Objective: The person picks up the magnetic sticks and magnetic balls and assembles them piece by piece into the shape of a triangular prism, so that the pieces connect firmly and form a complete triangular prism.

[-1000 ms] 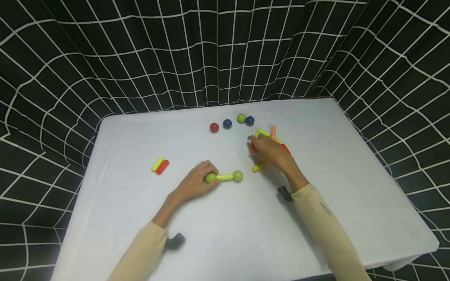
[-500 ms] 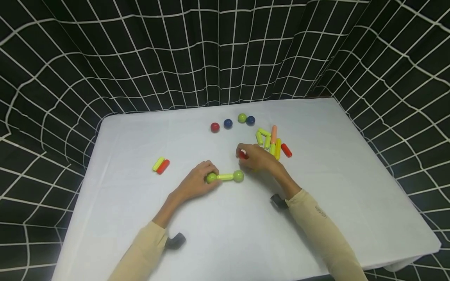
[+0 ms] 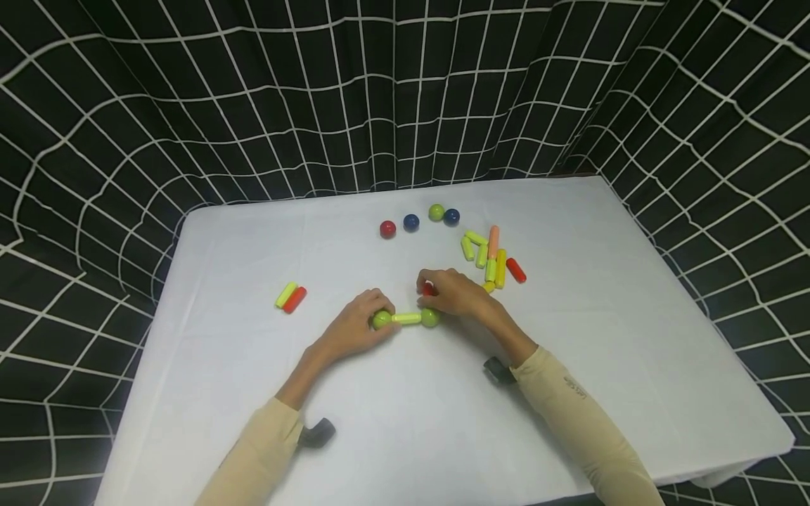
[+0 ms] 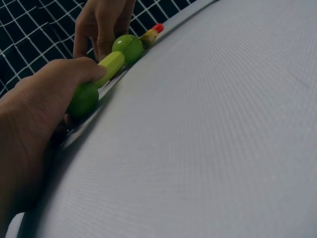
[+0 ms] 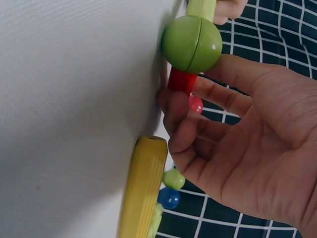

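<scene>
On the white table, two green balls are joined by a yellow-green stick (image 3: 408, 318). My left hand (image 3: 354, 325) grips the near-left green ball (image 3: 382, 320), its thumb lying along the stick in the left wrist view. At the other end is the second green ball (image 5: 192, 44). My right hand (image 3: 452, 292) pinches a short red stick (image 5: 182, 80) between thumb and fingers, right beside that second ball; the fingers cover much of it. A yellow stick (image 5: 143, 188) lies below the right hand's fingers in the right wrist view.
Behind the hands lie a red ball (image 3: 388, 229), two blue balls, one of them a blue ball (image 3: 411, 223) near the red one, and a green ball (image 3: 436, 212). Several sticks, including an orange stick (image 3: 493, 242), are grouped at right. A red stick (image 3: 294, 300) and a yellow-green stick lie at left.
My right hand has come from the stick group at right, leftward and nearer, bringing the red stick to the right-hand green ball. My left hand has stayed in place.
</scene>
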### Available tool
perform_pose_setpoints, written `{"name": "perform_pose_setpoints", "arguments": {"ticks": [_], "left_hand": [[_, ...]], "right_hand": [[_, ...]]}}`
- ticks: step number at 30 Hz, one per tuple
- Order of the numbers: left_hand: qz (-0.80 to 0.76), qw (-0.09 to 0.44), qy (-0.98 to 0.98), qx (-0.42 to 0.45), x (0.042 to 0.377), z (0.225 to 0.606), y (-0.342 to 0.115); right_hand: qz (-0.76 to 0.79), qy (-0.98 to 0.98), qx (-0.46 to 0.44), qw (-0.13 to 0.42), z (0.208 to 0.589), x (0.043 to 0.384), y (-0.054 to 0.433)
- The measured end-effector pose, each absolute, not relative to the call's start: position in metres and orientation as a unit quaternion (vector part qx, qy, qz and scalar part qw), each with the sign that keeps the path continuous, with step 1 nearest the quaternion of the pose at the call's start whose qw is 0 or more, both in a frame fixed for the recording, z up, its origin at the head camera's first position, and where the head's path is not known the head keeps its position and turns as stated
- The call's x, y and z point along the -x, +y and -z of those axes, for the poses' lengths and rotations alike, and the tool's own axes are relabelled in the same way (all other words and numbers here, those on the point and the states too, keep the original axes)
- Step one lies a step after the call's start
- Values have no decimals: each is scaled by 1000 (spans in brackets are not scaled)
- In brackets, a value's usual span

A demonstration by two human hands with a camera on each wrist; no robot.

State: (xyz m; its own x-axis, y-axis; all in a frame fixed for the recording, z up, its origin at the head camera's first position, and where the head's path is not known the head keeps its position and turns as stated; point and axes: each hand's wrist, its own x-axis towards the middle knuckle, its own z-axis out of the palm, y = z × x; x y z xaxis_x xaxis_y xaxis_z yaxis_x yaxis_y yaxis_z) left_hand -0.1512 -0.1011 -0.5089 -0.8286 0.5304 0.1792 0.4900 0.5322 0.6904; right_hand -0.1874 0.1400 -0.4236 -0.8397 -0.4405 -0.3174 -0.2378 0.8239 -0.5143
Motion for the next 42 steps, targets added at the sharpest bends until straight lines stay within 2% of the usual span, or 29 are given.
{"name": "perform_pose_setpoints", "arguments": {"ticks": [12,15,22,27,33,36,42], "left_hand": [[-387,32,876,-284,151,508,-102],[-382,33,880,-280,150,508,-102],[-376,30,885,-274,150,507,-103],[-381,24,880,-281,149,506,-101],[-380,23,881,-282,150,508,-100],[-380,25,881,-280,149,508,-99],[-375,23,884,-278,150,507,-100]], "right_hand": [[236,927,183,228,415,196,147],[237,938,153,201,406,213,152],[240,964,88,73,406,277,170],[186,977,88,55,425,303,176],[117,985,123,34,432,298,172],[116,984,128,52,427,284,166],[211,956,131,155,419,246,150]]}}
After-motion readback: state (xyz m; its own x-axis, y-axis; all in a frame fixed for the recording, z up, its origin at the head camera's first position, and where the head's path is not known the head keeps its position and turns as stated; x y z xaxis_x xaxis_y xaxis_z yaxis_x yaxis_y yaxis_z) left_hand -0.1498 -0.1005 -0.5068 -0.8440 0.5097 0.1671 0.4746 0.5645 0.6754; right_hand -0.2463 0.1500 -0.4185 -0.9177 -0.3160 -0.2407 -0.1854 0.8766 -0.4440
